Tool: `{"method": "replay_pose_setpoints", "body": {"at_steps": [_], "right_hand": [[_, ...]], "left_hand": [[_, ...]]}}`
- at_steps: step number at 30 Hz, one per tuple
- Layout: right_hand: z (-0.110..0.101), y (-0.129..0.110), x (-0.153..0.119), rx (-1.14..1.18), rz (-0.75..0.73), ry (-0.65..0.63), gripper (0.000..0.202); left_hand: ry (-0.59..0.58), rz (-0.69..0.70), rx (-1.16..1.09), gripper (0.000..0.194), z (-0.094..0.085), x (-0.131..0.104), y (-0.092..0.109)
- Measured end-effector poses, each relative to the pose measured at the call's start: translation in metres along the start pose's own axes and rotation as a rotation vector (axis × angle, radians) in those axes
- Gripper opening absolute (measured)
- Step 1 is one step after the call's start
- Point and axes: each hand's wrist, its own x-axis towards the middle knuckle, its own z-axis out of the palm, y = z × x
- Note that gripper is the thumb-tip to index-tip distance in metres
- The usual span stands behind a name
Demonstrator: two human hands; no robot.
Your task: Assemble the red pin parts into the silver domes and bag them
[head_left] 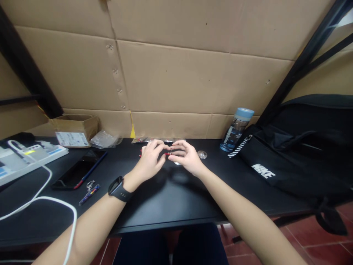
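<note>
I'm watching both hands meet at the far middle of the black table [171, 195]. The left hand [150, 160] and right hand [186, 156] are curled together, fingertips pinching a tiny red piece [167, 154] with a thin pale wire or pin at it; I'd judge this is fine fitting work in mid-step, and the next move calls for steady fingertips and a close grip. What exactly the piece is I can't make out: it's too small and half covered by fingers. Small clear packets [106, 140] lie behind to the left, blurred. A water bottle [237, 129] stands to the right, beside a black bag [298, 154] that's cut off at the edge.
</note>
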Motion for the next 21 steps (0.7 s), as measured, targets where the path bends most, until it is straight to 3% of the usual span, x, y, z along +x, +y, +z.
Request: {"method": "replay_pose_setpoints", "body": {"at_steps": [4, 13, 18, 21], "right_hand": [[-0.001, -0.002, 0.0, 0.006, 0.028, -0.002, 0.056], [-0.003, 0.003, 0.001, -0.049, -0.004, -0.035, 0.028], [-0.01, 0.0, 0.002, -0.457, -0.258, -0.035, 0.017], [-0.013, -0.003, 0.002, -0.57, -0.364, -0.036, 0.009]], "left_hand": [[-0.057, 0.04, -0.034, 0.057, -0.007, 0.0, -0.005], [0.034, 0.044, -0.1, 0.048, -0.001, 0.0, -0.008], [0.009, -0.005, -0.129, 0.045, 0.003, 0.001, -0.01], [-0.008, -0.02, -0.162, 0.043, 0.007, 0.0, -0.012]]}}
